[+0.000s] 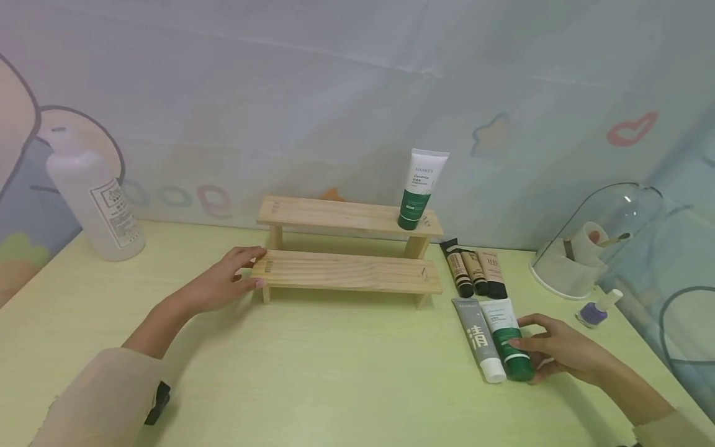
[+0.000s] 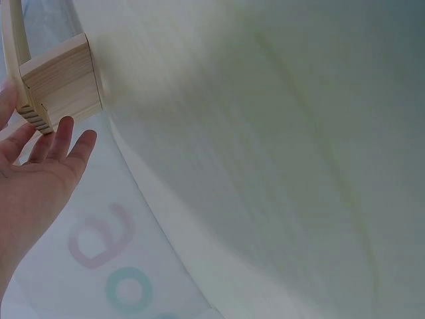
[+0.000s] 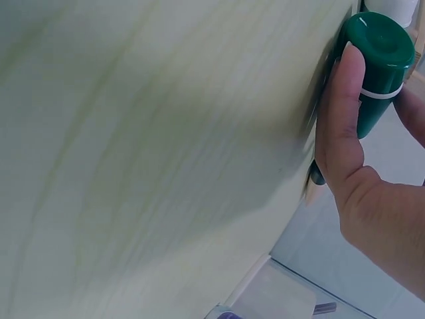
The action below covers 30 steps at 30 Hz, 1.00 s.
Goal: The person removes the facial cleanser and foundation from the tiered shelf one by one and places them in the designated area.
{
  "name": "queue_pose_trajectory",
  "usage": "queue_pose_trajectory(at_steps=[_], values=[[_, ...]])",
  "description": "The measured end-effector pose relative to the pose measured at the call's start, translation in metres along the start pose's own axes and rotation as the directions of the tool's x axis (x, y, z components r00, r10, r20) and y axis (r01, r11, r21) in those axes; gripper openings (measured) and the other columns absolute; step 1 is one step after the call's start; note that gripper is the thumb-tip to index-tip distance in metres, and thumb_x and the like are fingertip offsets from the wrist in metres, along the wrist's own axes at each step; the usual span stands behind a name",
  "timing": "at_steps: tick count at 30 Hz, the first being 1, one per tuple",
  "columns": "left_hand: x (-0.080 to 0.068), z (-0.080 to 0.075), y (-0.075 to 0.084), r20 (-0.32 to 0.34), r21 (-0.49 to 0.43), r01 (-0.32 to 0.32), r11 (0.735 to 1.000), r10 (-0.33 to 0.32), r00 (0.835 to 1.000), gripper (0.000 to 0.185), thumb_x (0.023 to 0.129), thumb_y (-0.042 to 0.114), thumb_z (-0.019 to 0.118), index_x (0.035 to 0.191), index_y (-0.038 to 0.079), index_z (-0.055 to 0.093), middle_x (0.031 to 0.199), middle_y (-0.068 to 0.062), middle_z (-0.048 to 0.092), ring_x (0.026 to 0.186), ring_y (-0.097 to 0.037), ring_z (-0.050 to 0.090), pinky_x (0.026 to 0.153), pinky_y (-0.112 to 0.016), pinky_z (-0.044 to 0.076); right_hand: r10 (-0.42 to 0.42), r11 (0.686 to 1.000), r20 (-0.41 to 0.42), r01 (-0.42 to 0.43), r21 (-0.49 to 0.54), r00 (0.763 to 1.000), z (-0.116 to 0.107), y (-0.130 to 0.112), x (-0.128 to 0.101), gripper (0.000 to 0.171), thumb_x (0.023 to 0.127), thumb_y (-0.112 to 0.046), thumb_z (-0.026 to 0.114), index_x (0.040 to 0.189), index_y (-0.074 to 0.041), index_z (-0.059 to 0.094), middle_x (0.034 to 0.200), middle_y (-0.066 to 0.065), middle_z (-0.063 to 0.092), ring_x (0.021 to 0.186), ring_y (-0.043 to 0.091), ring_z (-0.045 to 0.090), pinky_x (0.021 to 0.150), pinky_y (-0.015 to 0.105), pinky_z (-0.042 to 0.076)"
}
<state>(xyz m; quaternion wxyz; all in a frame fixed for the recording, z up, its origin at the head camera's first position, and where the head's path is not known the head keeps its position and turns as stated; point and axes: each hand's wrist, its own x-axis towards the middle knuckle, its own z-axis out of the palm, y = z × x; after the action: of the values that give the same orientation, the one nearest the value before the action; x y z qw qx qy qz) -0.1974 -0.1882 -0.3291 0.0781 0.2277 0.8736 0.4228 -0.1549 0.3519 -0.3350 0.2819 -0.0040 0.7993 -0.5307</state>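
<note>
A two-step wooden shelf [image 1: 346,272] stands at the back middle of the table. My left hand [image 1: 231,279] touches the left end of its lower step [image 2: 63,83] with straight fingers [image 2: 66,136]. On the upper step's right end a white-and-green tube [image 1: 420,188] stands upright. My right hand [image 1: 550,351] grips the green-capped end of a white-and-green tube [image 1: 509,338] lying on the table; the cap [image 3: 378,63] sits between thumb and fingers. A grey tube [image 1: 479,338] lies beside it on the left.
Three small tubes [image 1: 475,270] lie right of the shelf. A large white bottle [image 1: 95,198] stands at the back left. A clear dome container [image 1: 598,242] and a small purple bottle [image 1: 594,310] sit at the right. The pale green table [image 1: 335,372] ends near the right.
</note>
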Motion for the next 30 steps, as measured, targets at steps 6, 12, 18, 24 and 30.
queue_pose_trajectory(at_steps=[6,12,18,24,30], values=[[-0.001,-0.001,0.001,0.001,-0.009,0.001,1.000,-0.001,1.000,0.061,0.095,0.017,0.051,0.142,-0.006,0.019,0.140,-0.028,0.017,0.124,-0.045,0.026,0.098,-0.061,0.023,-0.018,1.000,0.017,0.018,0.016,1.000,-0.003,0.003,-0.002,0.057,0.093,-0.019,0.055,0.128,0.012,0.022,0.084,0.010,0.059,0.068,0.018,0.059,0.062,0.039,0.054],[0.000,-0.001,0.001,0.002,-0.003,-0.003,1.000,0.003,1.000,0.061,0.095,0.016,0.051,0.142,-0.006,0.019,0.139,-0.029,0.017,0.124,-0.045,0.026,0.098,-0.062,0.023,-0.047,0.999,0.026,0.047,0.021,0.999,-0.006,0.006,-0.006,0.057,0.094,-0.018,0.053,0.127,0.015,0.021,0.082,0.011,0.061,0.070,0.020,0.061,0.064,0.040,0.054],[-0.001,-0.001,0.002,0.001,0.003,-0.002,1.000,0.002,1.000,0.061,0.095,0.018,0.051,0.141,-0.007,0.019,0.139,-0.029,0.017,0.124,-0.046,0.026,0.098,-0.061,0.024,-0.066,0.997,0.043,0.065,0.033,0.997,-0.009,0.007,-0.010,0.053,0.094,-0.017,0.052,0.127,0.015,0.024,0.081,0.010,0.059,0.069,0.019,0.060,0.065,0.043,0.054],[-0.001,-0.001,0.001,0.001,0.004,-0.002,1.000,0.002,1.000,0.062,0.095,0.018,0.051,0.141,-0.007,0.019,0.139,-0.029,0.018,0.125,-0.046,0.025,0.098,-0.060,0.024,-0.073,0.997,0.033,0.073,0.025,0.997,-0.014,0.006,-0.012,0.052,0.095,-0.015,0.050,0.127,0.015,0.023,0.087,0.013,0.061,0.072,0.024,0.062,0.067,0.044,0.053],[-0.001,-0.001,0.002,0.002,-0.001,-0.007,1.000,0.007,1.000,0.061,0.095,0.018,0.051,0.141,-0.008,0.019,0.139,-0.029,0.018,0.125,-0.046,0.024,0.098,-0.060,0.025,-0.088,0.995,-0.030,0.086,-0.056,0.996,-0.020,-0.002,-0.013,0.055,0.095,-0.016,0.051,0.128,0.017,0.022,0.088,0.013,0.060,0.072,0.026,0.062,0.067,0.044,0.053]])
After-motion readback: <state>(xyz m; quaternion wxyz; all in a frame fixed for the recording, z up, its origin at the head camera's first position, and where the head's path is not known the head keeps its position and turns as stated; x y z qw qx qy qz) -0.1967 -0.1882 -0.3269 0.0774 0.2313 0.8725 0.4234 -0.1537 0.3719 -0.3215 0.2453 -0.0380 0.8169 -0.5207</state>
